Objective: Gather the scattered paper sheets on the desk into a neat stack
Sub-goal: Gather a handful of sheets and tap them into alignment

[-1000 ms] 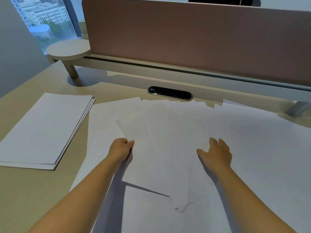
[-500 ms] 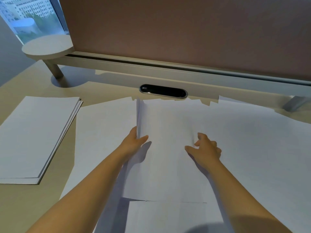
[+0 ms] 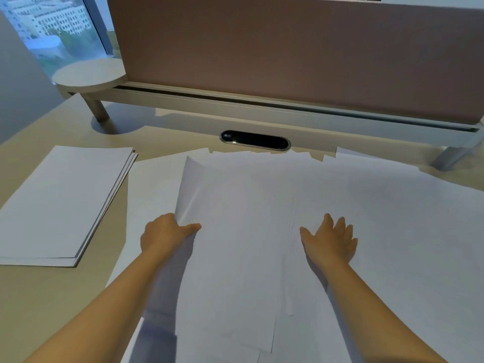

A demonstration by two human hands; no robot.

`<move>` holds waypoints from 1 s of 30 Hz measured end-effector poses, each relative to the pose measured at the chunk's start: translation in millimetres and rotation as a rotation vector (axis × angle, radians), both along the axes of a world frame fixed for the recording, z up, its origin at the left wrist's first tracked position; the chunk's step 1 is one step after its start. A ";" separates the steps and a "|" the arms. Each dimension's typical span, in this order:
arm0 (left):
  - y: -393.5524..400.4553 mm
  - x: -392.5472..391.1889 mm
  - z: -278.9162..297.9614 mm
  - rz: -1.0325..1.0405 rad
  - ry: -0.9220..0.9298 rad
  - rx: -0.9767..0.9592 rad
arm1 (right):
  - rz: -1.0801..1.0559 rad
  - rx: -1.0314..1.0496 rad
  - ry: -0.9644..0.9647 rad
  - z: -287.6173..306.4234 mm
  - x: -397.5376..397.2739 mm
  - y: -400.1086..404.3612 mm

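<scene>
Several white paper sheets (image 3: pixel 392 231) lie overlapping across the middle and right of the beige desk (image 3: pixel 31 310). A neat stack of white sheets (image 3: pixel 62 203) sits apart at the left. My left hand (image 3: pixel 165 235) pinches the left edge of a bunch of sheets (image 3: pixel 235 244) in the middle, thumb on top, and that edge curls up off the desk. My right hand (image 3: pixel 332 239) rests flat with straight fingers on the right side of the same bunch.
A brown partition panel (image 3: pixel 288 53) on a pale rail closes off the back of the desk. A black oval cable port (image 3: pixel 255 140) sits just behind the papers. A small round shelf (image 3: pixel 89 74) on a leg stands at the back left, by a window.
The sheets between my hands have been pulled into a squarer bunch. My left hand has shifted to their left edge and lifted it. My right hand has flattened out with its fingers straight.
</scene>
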State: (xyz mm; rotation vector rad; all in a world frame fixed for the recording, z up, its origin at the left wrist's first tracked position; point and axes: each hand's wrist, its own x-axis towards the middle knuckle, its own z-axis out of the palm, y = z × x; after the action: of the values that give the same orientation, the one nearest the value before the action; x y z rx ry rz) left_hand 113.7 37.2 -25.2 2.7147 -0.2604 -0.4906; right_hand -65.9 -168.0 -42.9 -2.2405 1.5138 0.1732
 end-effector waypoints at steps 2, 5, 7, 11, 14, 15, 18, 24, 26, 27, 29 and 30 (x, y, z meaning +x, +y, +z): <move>8.9 -2.9 -10.1 -0.017 -0.130 0.096 | 0.058 0.039 0.044 -3.1 -0.6 7.5; 18.1 -8.2 -24.9 -0.066 -0.053 0.045 | 0.163 0.100 0.064 -7.2 2.9 18.7; 21.4 -13.0 -31.4 -0.135 -0.005 0.074 | 0.212 0.122 0.063 -7.5 6.7 25.1; 25.8 -12.5 -29.4 -0.162 0.009 0.012 | 0.284 0.161 0.036 -5.1 19.9 35.5; 29.5 -10.4 -19.8 -0.175 0.062 -0.112 | 0.373 0.205 -0.018 -3.0 35.5 47.4; 30.5 -9.8 -16.4 -0.163 0.087 -0.167 | 0.392 0.226 -0.039 -0.9 40.4 51.9; 33.7 -2.7 -8.3 0.001 0.179 -0.376 | 0.313 0.348 -0.213 6.1 50.2 62.2; 38.4 14.8 -6.1 0.377 0.415 -0.657 | -0.142 0.598 -0.610 16.0 69.1 63.5; 41.0 18.0 -6.8 0.414 0.391 -0.633 | -0.210 0.606 -0.614 10.5 75.9 66.0; 43.2 18.8 -6.4 0.423 0.375 -0.619 | -0.224 0.606 -0.605 7.6 78.2 67.6; 50.0 21.7 -6.5 0.417 0.354 -0.604 | -0.238 0.624 -0.592 2.9 82.2 68.3; 54.0 23.1 -6.9 0.400 0.342 -0.604 | -0.235 0.653 -0.567 4.4 83.6 69.3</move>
State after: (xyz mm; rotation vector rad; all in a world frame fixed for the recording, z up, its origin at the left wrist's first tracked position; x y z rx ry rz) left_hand 136.8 91.2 -32.1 1.9844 0.1985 -0.6225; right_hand 17.7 -98.7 -38.5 -1.4239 1.1685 -0.0396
